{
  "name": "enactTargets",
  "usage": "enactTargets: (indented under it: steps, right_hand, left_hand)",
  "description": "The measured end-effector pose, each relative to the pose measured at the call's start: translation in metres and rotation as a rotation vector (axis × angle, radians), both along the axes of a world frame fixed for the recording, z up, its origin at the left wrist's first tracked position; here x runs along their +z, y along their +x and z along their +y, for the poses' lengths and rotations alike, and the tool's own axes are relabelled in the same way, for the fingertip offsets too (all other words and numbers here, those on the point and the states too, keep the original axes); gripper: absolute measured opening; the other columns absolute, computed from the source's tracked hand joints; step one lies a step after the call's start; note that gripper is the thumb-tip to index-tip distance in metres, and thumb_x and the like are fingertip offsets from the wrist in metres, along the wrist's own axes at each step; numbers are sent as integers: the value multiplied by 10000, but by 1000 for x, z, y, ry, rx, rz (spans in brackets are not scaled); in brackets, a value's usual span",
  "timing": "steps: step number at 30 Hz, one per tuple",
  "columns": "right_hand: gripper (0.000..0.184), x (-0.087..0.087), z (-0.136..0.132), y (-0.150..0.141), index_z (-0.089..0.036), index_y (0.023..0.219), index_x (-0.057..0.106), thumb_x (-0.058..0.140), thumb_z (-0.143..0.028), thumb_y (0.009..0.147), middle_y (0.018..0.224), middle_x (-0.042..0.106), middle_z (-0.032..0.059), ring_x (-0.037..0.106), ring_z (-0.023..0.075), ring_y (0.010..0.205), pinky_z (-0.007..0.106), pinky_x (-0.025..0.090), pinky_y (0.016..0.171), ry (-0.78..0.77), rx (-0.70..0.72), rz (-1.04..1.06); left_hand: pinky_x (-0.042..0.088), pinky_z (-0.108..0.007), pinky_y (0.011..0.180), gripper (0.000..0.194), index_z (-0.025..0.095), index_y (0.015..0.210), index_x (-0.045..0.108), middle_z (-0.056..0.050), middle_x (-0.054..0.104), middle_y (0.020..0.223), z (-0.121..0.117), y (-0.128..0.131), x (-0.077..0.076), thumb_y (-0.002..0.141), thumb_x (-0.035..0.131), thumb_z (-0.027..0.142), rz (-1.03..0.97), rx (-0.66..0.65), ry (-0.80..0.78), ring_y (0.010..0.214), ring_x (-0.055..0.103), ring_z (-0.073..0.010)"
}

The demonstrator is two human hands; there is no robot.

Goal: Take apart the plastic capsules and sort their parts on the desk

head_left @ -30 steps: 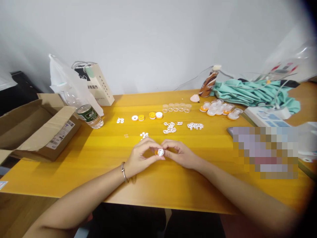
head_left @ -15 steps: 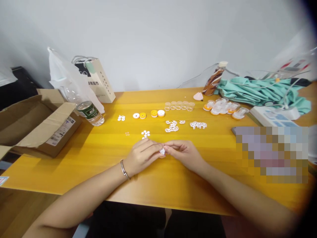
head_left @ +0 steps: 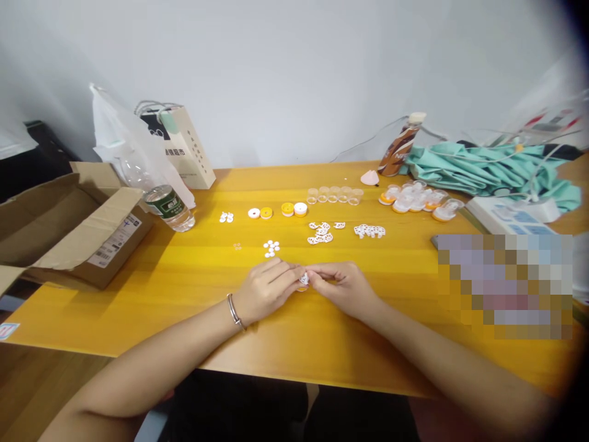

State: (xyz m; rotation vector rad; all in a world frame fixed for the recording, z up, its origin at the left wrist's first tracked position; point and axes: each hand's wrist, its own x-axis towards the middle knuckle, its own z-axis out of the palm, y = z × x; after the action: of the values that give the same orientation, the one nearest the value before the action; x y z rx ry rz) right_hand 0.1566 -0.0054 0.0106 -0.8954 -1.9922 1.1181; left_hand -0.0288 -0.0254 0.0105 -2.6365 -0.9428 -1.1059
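At the near middle of the table, my left hand (head_left: 273, 285) and my right hand (head_left: 343, 287) meet fingertip to fingertip. Both are closed on a small white openwork plastic part (head_left: 304, 279), mostly covered by the fingers. Just beyond them lie small white discs (head_left: 271, 247) and several tiny rings (head_left: 237, 246). White openwork pieces (head_left: 321, 234) form a loose pile, with a second group of white pieces (head_left: 369, 231) to its right. Farther back sit white and yellow round caps (head_left: 288, 210) and a row of clear cups (head_left: 334, 195).
Assembled clear-topped pieces (head_left: 409, 197) cluster at the right, near a brown drink bottle (head_left: 401, 146) and a folded teal umbrella (head_left: 492, 169). On the left stand an open cardboard box (head_left: 105, 245), a water bottle (head_left: 169, 209) and a paper bag (head_left: 191, 147). A pink cone-shaped item (head_left: 369, 178) lies behind.
Both hands stay together at the same place, with only slight finger movement around the white part. The view has shifted a little; the things on the table are unmoved.
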Motion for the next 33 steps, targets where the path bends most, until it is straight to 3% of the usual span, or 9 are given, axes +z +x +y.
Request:
enactTargets:
  steps: [7,12,18,23,29,33]
  right_hand:
    - [254,1,-2,-1,-172,705,684,476,-292,789,592,630,-32,592,141,607,209,463,533,5,-46,-27]
    - [257,0,1,-1,-170,686,668,470,-288,798,635,638,-26,593,137,626,226,469,590,-76,-41,13]
    - [204,4,6,-2,-161,743,649,523,-316,782,739,672,14,615,127,678,251,487,683,-296,-16,187]
    - [183,8,5,-3,-170,829,600,561,-338,769,731,675,13,630,121,673,265,493,691,-380,-11,285]
    - [213,3,4,-4,-200,948,491,580,-292,778,720,662,-10,620,108,641,246,481,633,-310,-7,310]
    - [187,1,5,-2,-207,964,508,563,-253,792,742,646,-6,616,114,675,259,490,658,-116,18,271]
  left_hand:
    - [487,-251,651,103,149,918,570,-41,644,799,0,0,-3,818,555,166,38,17,41,697,552,-128]
    - [489,-251,664,169,143,980,562,-47,649,825,1,-1,-1,811,567,159,12,8,10,704,562,-125]
    - [496,-265,761,181,155,982,563,-65,655,907,4,-2,1,804,586,175,-150,-64,-131,811,600,-132]
    - [489,-280,794,210,151,980,573,-72,656,915,6,-3,0,778,621,183,-285,-85,-266,841,609,-140]
    - [485,-282,793,204,165,936,599,-55,661,890,7,-2,-3,749,653,227,-404,-67,-361,822,613,-140]
    - [504,-262,772,214,155,908,606,-50,655,858,7,-2,-5,725,675,242,-522,-83,-523,790,618,-133]
